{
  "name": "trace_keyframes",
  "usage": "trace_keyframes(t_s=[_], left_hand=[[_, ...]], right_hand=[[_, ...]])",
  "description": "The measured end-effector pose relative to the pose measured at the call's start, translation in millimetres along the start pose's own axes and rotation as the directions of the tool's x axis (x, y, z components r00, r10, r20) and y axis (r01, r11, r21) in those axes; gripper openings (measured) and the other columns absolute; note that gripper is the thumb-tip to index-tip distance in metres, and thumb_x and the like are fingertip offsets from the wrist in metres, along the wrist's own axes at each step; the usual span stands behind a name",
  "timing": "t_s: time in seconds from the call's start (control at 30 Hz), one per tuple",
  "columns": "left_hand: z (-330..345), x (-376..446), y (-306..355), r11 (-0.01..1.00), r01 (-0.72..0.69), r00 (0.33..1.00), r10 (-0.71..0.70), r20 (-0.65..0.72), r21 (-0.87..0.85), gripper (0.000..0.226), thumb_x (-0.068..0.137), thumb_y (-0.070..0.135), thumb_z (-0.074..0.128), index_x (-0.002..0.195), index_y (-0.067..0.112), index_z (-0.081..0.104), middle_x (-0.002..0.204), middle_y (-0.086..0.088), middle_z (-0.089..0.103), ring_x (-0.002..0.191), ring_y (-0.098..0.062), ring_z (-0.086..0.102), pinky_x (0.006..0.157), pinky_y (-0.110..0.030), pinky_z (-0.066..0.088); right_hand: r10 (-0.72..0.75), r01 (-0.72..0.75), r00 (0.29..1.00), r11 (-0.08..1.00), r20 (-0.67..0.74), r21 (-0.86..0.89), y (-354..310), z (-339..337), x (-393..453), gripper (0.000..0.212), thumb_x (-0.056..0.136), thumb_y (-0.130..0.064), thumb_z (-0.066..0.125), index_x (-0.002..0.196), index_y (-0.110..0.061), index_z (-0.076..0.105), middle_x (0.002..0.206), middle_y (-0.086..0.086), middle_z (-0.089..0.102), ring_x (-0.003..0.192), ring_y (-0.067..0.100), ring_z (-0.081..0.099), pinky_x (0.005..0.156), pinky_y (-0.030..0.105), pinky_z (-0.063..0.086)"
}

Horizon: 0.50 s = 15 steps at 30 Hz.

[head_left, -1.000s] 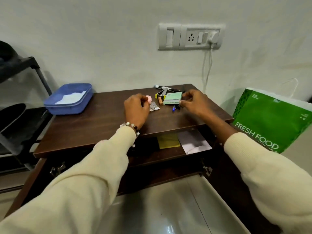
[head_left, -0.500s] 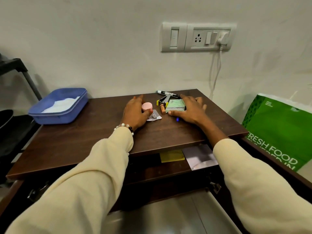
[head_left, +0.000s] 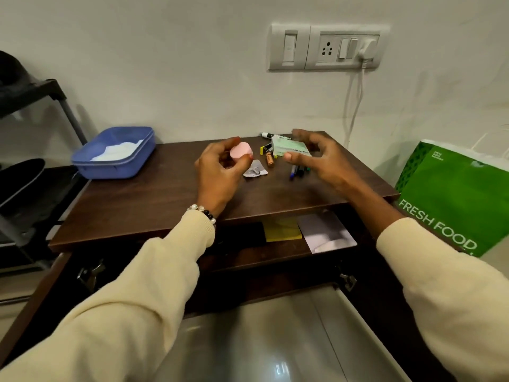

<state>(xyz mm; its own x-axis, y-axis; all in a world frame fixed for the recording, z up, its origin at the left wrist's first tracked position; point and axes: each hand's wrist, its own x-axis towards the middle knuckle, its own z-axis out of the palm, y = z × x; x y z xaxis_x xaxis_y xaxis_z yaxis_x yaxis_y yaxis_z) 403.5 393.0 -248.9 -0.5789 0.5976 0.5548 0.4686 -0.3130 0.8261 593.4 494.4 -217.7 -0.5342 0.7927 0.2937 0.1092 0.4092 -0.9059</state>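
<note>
My left hand (head_left: 217,172) pinches a small pink round container (head_left: 241,153) between thumb and fingers, lifted a little above the dark wooden tabletop (head_left: 154,199). My right hand (head_left: 316,158) grips a pale green small box (head_left: 292,147) and holds it raised off the table. Between and below the hands lie a crumpled silver wrapper (head_left: 254,171), a brown battery (head_left: 270,160), a yellow-and-black item (head_left: 265,148), several pens (head_left: 298,170) and a black-and-white marker (head_left: 268,135) at the back.
A blue plastic tub (head_left: 91,165) with white contents sits at the table's left back corner. Below the top, an open drawer holds a yellow pad (head_left: 282,230) and a white paper (head_left: 326,234). A green shopping bag (head_left: 454,194) stands right. A black rack (head_left: 30,172) stands left. A charger cable (head_left: 355,106) hangs down the wall.
Both hands have risen from the tabletop: the left has lifted the pink container, the right has picked up the green box. The pens under the right hand now show.
</note>
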Motion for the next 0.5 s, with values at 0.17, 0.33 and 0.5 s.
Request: trace_keyframes(t_s=[0.17,0.33,0.5], left_hand=[[-20,-66,31,0.968,-0.25,0.967,0.249,0.047,0.023,0.027,0.08,0.016,0.076,0.105,0.007,0.069,0.103,-0.007,0.066,0.093,-0.013,0.065,0.072,-0.017,0.051],[-42,-124,9,0.912,-0.372,0.906,0.317,0.281,0.172,0.02,0.073,0.011,0.077,0.088,0.005,0.065,0.086,-0.003,0.059,0.075,-0.011,0.055,0.066,-0.012,0.037],[-54,-149,-53,0.847,-0.281,0.798,-0.055,0.6,0.451,0.033,0.077,0.029,0.073,0.104,0.012,0.067,0.1,-0.003,0.06,0.092,-0.019,0.059,0.077,-0.02,0.041]], right_hand=[[0.005,-0.094,0.894,0.98,0.447,0.177,-35,-4,-38,0.067,0.071,-0.009,0.078,0.132,-0.008,0.05,0.126,0.012,0.056,0.116,0.02,0.055,0.094,0.03,0.048],[0.134,-0.317,0.612,0.945,0.78,0.086,-25,-22,-66,0.084,0.054,-0.022,0.09,0.126,-0.001,0.054,0.123,0.015,0.056,0.11,0.024,0.055,0.092,0.028,0.049],[0.353,-0.374,0.388,0.905,0.851,-0.205,4,2,-91,0.071,0.064,-0.012,0.084,0.128,-0.002,0.054,0.124,0.017,0.059,0.108,0.022,0.06,0.087,0.026,0.052]])
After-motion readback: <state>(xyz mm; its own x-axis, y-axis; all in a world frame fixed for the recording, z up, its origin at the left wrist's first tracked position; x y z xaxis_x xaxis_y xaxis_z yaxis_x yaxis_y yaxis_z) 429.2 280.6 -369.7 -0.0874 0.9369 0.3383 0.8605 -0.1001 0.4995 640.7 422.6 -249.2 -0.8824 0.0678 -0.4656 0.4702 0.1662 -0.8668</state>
